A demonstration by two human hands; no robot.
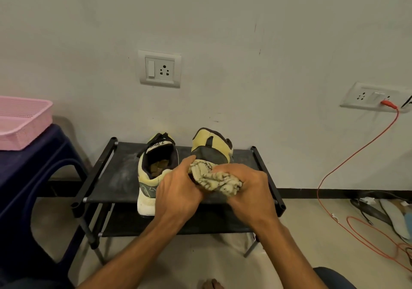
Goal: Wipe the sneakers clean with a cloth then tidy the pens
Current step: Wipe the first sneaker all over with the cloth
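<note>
Two yellow and black sneakers are on the top shelf of a black shoe rack (107, 175). The left sneaker (153, 168) stands with its heel toward me. The right sneaker (211, 146) is tipped up, heel end raised, and my left hand (178, 190) grips it from the near side. My right hand (247, 188) holds a crumpled beige cloth (216, 179) against the sneaker's near end, fingers curled round the cloth. No pens are in view.
A pink plastic basket (22, 121) sits on a dark blue stool (29, 177) at the left. An orange cable (347, 161) runs from a wall socket to the floor at the right, near loose insoles (392, 219). A wall socket (159, 69) is above the rack.
</note>
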